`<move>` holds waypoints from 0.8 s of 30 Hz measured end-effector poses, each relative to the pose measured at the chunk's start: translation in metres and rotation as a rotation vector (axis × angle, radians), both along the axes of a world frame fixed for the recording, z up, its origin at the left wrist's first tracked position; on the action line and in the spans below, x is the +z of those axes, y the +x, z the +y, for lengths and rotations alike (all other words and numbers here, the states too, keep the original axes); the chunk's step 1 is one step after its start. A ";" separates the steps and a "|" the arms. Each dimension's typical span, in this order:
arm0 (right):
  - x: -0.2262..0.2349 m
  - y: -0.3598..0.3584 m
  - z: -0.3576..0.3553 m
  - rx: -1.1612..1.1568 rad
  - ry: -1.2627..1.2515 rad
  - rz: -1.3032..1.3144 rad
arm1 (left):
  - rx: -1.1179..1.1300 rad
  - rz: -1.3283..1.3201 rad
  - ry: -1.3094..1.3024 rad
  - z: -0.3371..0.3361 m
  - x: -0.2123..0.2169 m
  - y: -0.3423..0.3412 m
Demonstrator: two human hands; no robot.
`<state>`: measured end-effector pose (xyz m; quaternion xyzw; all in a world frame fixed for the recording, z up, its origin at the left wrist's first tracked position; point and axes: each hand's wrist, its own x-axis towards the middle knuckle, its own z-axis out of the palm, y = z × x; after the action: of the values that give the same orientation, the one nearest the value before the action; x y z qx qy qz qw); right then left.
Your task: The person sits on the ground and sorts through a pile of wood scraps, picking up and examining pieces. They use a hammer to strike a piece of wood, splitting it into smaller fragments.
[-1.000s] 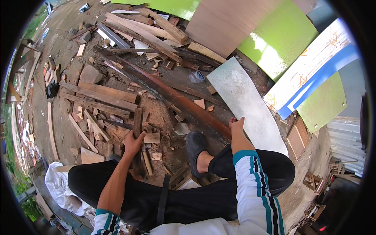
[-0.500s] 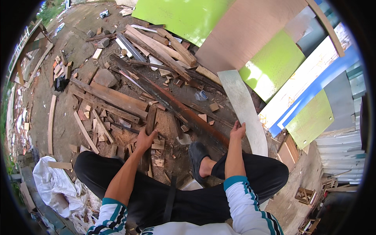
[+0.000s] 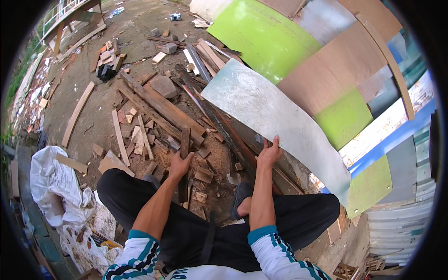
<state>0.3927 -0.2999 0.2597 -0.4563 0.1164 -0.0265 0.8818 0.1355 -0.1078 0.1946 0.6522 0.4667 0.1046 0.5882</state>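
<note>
A long, dull grey, curved metal sheet (image 3: 275,116) is lying tilted over dark wooden planks (image 3: 163,107), its scuffed surface catching light. The right hand (image 3: 268,153) is gripping its lower edge, while the left hand (image 3: 179,163) is clasping a short dark wooden stick (image 3: 185,142).

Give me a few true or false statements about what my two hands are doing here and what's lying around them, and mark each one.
1. The right hand grips the edge of a grey metal sheet. True.
2. The left hand holds a hammer. False: it is closed around a dark wooden stick that stands nearly upright.
3. The metal sheet lies flat on the ground. False: it is raised and tilted above the wood scraps.
4. A white sack lies to the person's left. True.
5. Both hands rest on the person's knees. False: both reach forward, past the black trousers.
</note>
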 end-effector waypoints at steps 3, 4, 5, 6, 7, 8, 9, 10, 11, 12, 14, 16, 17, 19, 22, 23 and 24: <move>0.016 -0.028 0.040 0.148 -0.049 -0.061 | 0.224 -0.075 -0.068 0.013 0.022 -0.025; 0.019 -0.041 0.057 0.207 -0.055 -0.077 | 0.270 -0.084 -0.039 0.026 0.007 -0.041; 0.015 -0.048 0.062 0.239 -0.068 -0.083 | 0.336 -0.113 -0.103 0.029 0.011 -0.050; 0.011 -0.052 0.064 0.271 -0.081 -0.088 | 0.402 -0.143 -0.167 0.033 0.014 -0.057; 0.005 -0.058 0.067 0.309 -0.090 -0.090 | 0.474 -0.172 -0.225 0.040 0.017 -0.068; 0.001 -0.064 0.070 0.352 -0.115 -0.096 | 0.531 -0.147 -0.246 0.049 0.014 -0.081; -0.004 -0.070 0.071 0.393 -0.129 -0.107 | 0.575 -0.148 -0.250 0.053 0.011 -0.095; -0.006 -0.073 0.070 0.425 -0.148 -0.122 | 0.610 -0.151 -0.260 0.053 0.013 -0.103; -0.009 -0.075 0.070 0.455 -0.165 -0.137 | 0.643 -0.154 -0.269 0.051 0.016 -0.112; -0.013 -0.078 0.074 0.460 -0.184 -0.119 | 0.694 -0.149 -0.225 0.051 0.010 -0.120; -0.004 -0.097 0.087 0.475 -0.178 -0.140 | 0.732 -0.112 -0.218 0.046 0.002 -0.141; -0.002 -0.110 0.096 0.497 -0.176 -0.176 | 0.766 -0.106 -0.213 0.039 -0.005 -0.154; -0.004 -0.113 0.099 0.516 -0.176 -0.201 | 0.785 -0.118 -0.211 0.035 -0.008 -0.158; -0.007 -0.120 0.105 0.563 -0.193 -0.231 | 0.807 -0.130 -0.207 0.034 -0.013 -0.165; -0.010 -0.127 0.106 0.636 -0.246 -0.251 | 0.823 -0.139 -0.203 0.035 -0.014 -0.173; -0.017 -0.122 0.105 0.651 -0.266 -0.263 | 0.829 -0.150 -0.201 0.035 -0.012 -0.170; -0.023 -0.117 0.103 0.665 -0.287 -0.275 | 0.835 -0.161 -0.200 0.036 -0.009 -0.168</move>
<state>0.2756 -0.1969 0.2369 -0.5801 -0.1621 0.1838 0.7768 -0.0326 -0.0715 0.1855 0.3374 0.6509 0.3382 0.5900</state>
